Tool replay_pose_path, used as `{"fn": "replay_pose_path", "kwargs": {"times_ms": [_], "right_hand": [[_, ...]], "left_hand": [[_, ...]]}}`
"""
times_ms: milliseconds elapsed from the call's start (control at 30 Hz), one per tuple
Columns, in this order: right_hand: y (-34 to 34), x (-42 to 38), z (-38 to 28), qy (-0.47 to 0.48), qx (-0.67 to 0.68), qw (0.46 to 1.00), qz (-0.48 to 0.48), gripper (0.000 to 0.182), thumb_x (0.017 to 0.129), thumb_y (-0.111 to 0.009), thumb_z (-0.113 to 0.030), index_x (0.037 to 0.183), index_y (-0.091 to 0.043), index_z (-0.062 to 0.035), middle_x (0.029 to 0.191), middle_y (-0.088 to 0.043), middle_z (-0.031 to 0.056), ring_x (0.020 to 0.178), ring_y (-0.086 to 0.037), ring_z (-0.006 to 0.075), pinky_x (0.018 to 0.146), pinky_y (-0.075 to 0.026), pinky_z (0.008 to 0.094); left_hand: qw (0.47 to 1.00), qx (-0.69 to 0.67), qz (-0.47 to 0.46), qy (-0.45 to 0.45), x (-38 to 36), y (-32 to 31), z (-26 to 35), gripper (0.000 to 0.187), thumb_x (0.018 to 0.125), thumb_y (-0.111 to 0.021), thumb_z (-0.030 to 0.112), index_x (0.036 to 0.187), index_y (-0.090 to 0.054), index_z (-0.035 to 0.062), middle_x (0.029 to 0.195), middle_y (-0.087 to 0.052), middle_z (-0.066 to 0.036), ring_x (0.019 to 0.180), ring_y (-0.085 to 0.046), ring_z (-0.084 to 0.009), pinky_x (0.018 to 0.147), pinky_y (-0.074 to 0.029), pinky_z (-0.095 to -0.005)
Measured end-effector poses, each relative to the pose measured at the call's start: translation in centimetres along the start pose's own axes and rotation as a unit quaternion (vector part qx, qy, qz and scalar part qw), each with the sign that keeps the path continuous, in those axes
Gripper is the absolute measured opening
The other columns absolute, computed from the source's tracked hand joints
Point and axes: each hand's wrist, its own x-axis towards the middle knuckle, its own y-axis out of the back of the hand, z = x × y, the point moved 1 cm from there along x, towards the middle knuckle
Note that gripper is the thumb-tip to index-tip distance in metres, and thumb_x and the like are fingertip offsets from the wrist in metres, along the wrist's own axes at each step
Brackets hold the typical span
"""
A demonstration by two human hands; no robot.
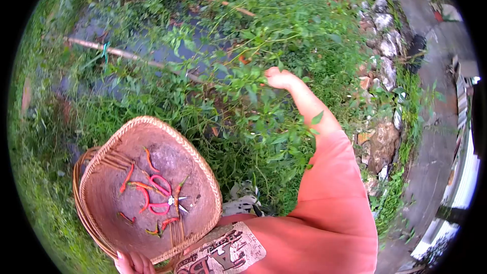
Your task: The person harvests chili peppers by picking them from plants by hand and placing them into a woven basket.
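The left hand (134, 265) is curled over the bottom edge of a round basket (106, 208) and grips it. The basket tips so we can see inside. Its braided edge goes all the way round, and the lower right side is close to the orange shirt (324, 213).

In the basket lie some red peppers (150, 160) and a pair of scissors (171, 201) with pink handles. The blades are spread, and one pepper lies across them. The peppers and scissors are in the middle and low part. The wall has bare room at the top and on the right.

The right hand (280, 78) is far from the basket, stretched out to the green plants (238, 83). Its fingers are bent in by the leaves, but I cannot tell if they hold anything. A red pepper on the plants is just beyond the fingers. Leaves crowd in on the left of this hand. Past the plants, a line of rocks (385, 142) edges a wide, gray path (436, 122).
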Motion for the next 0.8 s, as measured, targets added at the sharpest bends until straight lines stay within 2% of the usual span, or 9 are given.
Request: {"fn": "replay_pose_path", "kwargs": {"times_ms": [67, 233, 367, 467, 567, 600, 667, 733, 800], "right_hand": [[-1.0, 1.5, 1.5, 0.086, -0.041, 0.995, 0.032, 0.042, 0.080, -0.050, -0.042, 0.108, -0.058, -0.0120, 0.110, -0.058, 0.0148, 0.101, -0.055, 0.0297, 0.088, -0.041, 0.0356], [-0.4, 0.5, 1.1, 0.048, -0.028, 0.998, 0.035, 0.036, 0.082, -0.051, -0.042, 0.107, -0.061, -0.0180, 0.100, -0.062, 0.0130, 0.089, -0.060, 0.0280, 0.082, -0.045, 0.0360], [-1.4, 0.6, 3.1, 0.129, 0.231, 0.961, 0.081, 0.051, 0.076, -0.066, -0.035, 0.116, -0.055, -0.0049, 0.108, -0.061, 0.0099, 0.101, -0.055, 0.0170, 0.089, -0.040, 0.0286], [0.7, -2.2, 2.9, 0.128, 0.157, 0.944, 0.260, 0.032, 0.084, -0.058, -0.026, 0.107, -0.058, -0.0025, 0.100, -0.062, 0.0090, 0.087, -0.057, 0.0159, 0.081, -0.044, 0.0280], [2.6, -4.3, 3.4, 0.125, 0.387, 0.800, 0.441, 0.018, 0.090, -0.049, -0.017, 0.097, -0.062, -0.0058, 0.091, -0.062, 0.0026, 0.072, -0.055, 0.0107, 0.065, -0.045, 0.0230], [3.2, -4.7, 4.2, 0.132, 0.330, 0.801, 0.482, 0.019, 0.090, -0.049, -0.019, 0.095, -0.062, -0.0051, 0.088, -0.062, 0.0015, 0.071, -0.054, 0.0097, 0.064, -0.045, 0.0225], [3.8, -7.0, 2.1, 0.202, 0.154, 0.844, 0.471, 0.017, 0.088, -0.053, -0.019, 0.094, -0.062, -0.0058, 0.088, -0.064, 0.0042, 0.071, -0.058, 0.0134, 0.064, -0.047, 0.0250], [3.0, -7.9, 0.7, 0.157, -0.004, 0.947, 0.279, 0.015, 0.084, -0.057, -0.018, 0.092, -0.063, -0.0070, 0.091, -0.064, 0.0086, 0.074, -0.062, 0.0189, 0.066, -0.048, 0.0268], [1.1, -8.2, -1.1, 0.239, -0.035, 0.960, 0.141, 0.015, 0.082, -0.057, -0.018, 0.091, -0.064, -0.0085, 0.090, -0.064, 0.0107, 0.076, -0.063, 0.0229, 0.068, -0.048, 0.0310]], "left_hand": [[1.000, 0.002, 0.023, 0.006, 0.2, 0.0, 0.1, 0.035, 0.091, -0.044, 0.023, 0.060, -0.031, 0.0131, 0.044, -0.023, 0.003, 0.034, -0.021, -0.0064, 0.029, -0.018, -0.0201], [0.999, -0.024, 0.043, -0.001, 1.1, 1.9, -1.1, 0.030, 0.091, -0.046, 0.023, 0.065, -0.036, 0.0111, 0.042, -0.024, 0.004, 0.030, -0.021, -0.0056, 0.026, -0.017, -0.0203], [0.997, -0.061, 0.012, -0.043, 1.5, 3.8, -2.1, 0.021, 0.090, -0.048, 0.021, 0.075, -0.042, 0.0075, 0.039, -0.024, 0.005, 0.026, -0.019, -0.0044, 0.022, -0.017, -0.0197], [0.996, -0.072, -0.006, -0.043, 1.7, 3.4, -1.9, 0.027, 0.089, -0.049, 0.021, 0.069, -0.036, 0.0087, 0.039, -0.025, 0.004, 0.026, -0.020, -0.0041, 0.021, -0.018, -0.0195], [0.996, -0.075, -0.023, -0.046, 1.6, 3.3, -1.8, 0.029, 0.090, -0.048, 0.021, 0.067, -0.033, 0.0098, 0.039, -0.025, 0.004, 0.026, -0.020, -0.0040, 0.022, -0.016, -0.0188], [0.996, -0.077, -0.020, -0.043, 1.6, 3.3, -1.8, 0.029, 0.090, -0.048, 0.021, 0.067, -0.033, 0.0098, 0.039, -0.025, 0.004, 0.026, -0.020, -0.0040, 0.022, -0.016, -0.0188], [0.995, -0.073, -0.038, -0.049, 1.6, 3.2, -1.9, 0.027, 0.090, -0.047, 0.020, 0.068, -0.034, 0.0092, 0.039, -0.025, 0.004, 0.026, -0.020, -0.0042, 0.022, -0.016, -0.0187], [0.996, -0.076, -0.027, -0.043, 1.5, 3.1, -2.0, 0.027, 0.090, -0.046, 0.020, 0.069, -0.034, 0.0089, 0.039, -0.025, 0.004, 0.027, -0.021, -0.0044, 0.023, -0.017, -0.0187], [0.996, -0.076, -0.018, -0.040, 1.5, 3.0, -2.0, 0.026, 0.090, -0.046, 0.020, 0.070, -0.035, 0.0085, 0.039, -0.025, 0.004, 0.027, -0.021, -0.0046, 0.023, -0.018, -0.0187]]}}
